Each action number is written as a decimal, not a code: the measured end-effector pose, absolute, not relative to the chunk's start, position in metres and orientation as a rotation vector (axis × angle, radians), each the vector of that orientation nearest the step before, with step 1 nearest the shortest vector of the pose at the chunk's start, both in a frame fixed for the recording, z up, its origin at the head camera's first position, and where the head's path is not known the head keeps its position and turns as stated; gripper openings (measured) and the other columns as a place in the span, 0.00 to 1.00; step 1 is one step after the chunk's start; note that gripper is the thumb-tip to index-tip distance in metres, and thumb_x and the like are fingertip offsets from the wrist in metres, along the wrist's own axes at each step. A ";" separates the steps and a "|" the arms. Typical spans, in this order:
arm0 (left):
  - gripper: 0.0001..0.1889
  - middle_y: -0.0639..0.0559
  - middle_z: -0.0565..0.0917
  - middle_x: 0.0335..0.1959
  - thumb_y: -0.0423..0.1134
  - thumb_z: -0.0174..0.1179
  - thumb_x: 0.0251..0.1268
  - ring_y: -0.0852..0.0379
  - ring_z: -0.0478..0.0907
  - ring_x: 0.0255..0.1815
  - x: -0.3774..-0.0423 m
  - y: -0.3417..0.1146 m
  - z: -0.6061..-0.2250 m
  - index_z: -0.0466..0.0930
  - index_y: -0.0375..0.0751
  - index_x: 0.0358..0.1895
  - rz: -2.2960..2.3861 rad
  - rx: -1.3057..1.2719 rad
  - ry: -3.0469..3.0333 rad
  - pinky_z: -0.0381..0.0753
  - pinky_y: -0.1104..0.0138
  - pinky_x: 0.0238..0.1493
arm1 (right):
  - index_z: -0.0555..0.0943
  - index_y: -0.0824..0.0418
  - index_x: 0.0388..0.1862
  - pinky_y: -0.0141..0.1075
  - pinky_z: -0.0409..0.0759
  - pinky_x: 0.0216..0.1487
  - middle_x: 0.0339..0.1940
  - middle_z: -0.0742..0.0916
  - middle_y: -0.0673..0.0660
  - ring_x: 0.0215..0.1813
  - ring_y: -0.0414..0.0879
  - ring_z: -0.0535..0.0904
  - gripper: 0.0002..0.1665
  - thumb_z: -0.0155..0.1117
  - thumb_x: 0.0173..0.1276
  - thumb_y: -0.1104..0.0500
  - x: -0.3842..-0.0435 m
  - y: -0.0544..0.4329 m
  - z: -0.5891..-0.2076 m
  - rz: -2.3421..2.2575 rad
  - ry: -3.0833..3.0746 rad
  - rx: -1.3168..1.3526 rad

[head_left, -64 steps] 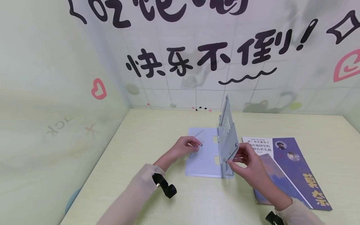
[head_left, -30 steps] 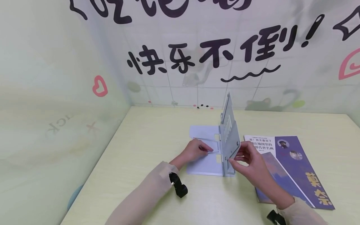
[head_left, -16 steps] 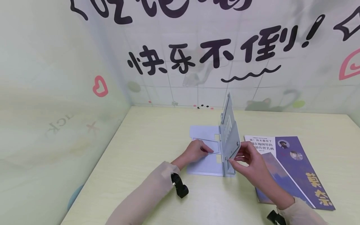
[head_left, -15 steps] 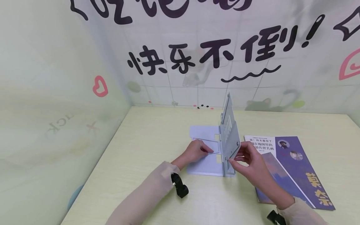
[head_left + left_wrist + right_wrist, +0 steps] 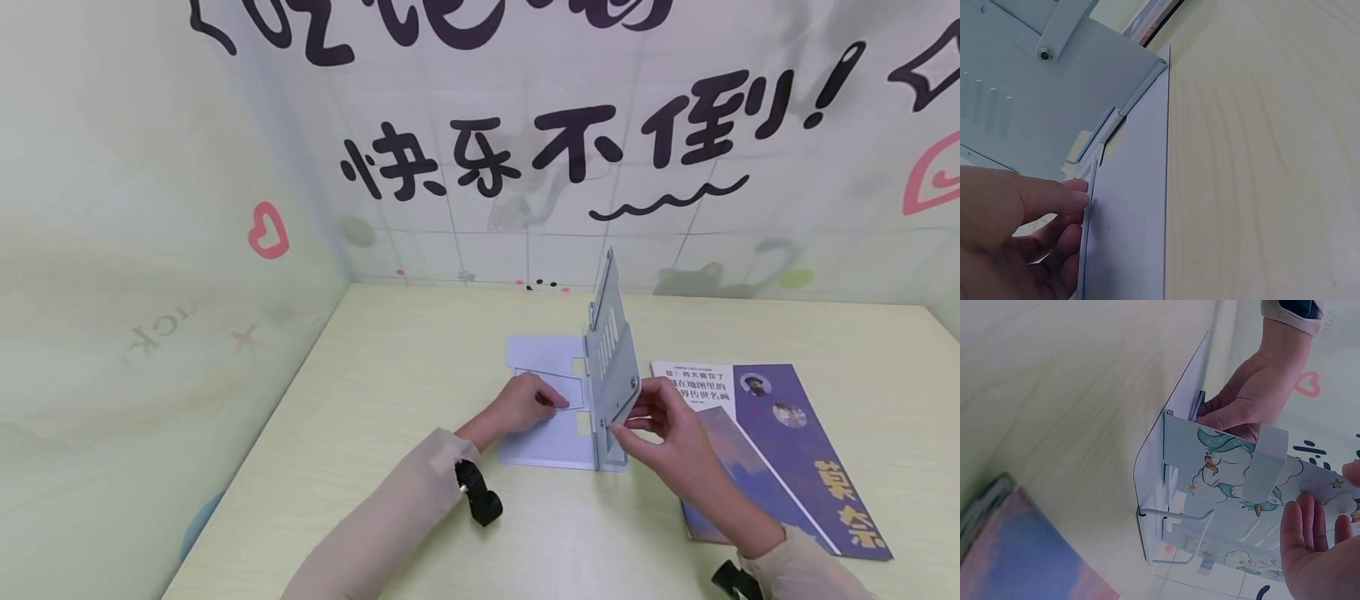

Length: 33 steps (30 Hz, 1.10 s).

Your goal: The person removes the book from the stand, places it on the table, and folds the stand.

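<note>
Nearest, the right hand [image 5: 675,442] holds the upright panel [image 5: 618,379] by its near edge, the left hand [image 5: 521,404] pinches the wire frame [image 5: 1083,253], and the folding stand [image 5: 551,442] on the counter [image 5: 420,333], likely stiff, light, slick metal, should handle best by its edges

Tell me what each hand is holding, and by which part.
The left hand pinches the near edge of the thin frame over the base plate. The right hand holds the raised panel by its near edge.
</note>
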<state>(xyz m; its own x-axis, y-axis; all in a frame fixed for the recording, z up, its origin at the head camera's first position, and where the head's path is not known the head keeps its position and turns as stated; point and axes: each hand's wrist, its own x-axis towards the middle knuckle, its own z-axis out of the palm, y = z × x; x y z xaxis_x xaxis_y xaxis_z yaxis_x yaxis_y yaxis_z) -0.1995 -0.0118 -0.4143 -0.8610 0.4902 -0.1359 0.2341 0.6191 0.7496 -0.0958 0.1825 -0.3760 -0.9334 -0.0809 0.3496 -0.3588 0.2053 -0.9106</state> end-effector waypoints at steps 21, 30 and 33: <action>0.14 0.48 0.79 0.38 0.33 0.56 0.63 0.56 0.76 0.32 -0.196 -0.001 -0.302 0.77 0.38 0.52 1.657 0.771 2.296 0.79 0.67 0.33 | 0.68 0.70 0.45 0.28 0.79 0.40 0.37 0.78 0.63 0.38 0.42 0.77 0.21 0.65 0.54 0.73 -0.096 0.181 -0.374 1.792 -2.281 0.449; 0.17 0.48 0.76 0.50 0.36 0.55 0.65 0.55 0.78 0.42 -0.197 0.010 -0.285 0.74 0.41 0.57 1.598 0.741 2.265 0.80 0.67 0.39 | 0.69 0.72 0.45 0.28 0.79 0.39 0.36 0.78 0.61 0.37 0.42 0.77 0.21 0.66 0.54 0.72 -0.099 0.176 -0.373 1.797 -2.301 0.458; 0.17 0.48 0.76 0.50 0.35 0.55 0.65 0.56 0.77 0.44 -0.197 0.010 -0.284 0.73 0.40 0.57 1.588 0.717 2.263 0.80 0.67 0.39 | 0.70 0.70 0.45 0.29 0.79 0.40 0.37 0.79 0.60 0.38 0.43 0.77 0.21 0.67 0.54 0.71 -0.100 0.174 -0.373 1.773 -2.313 0.466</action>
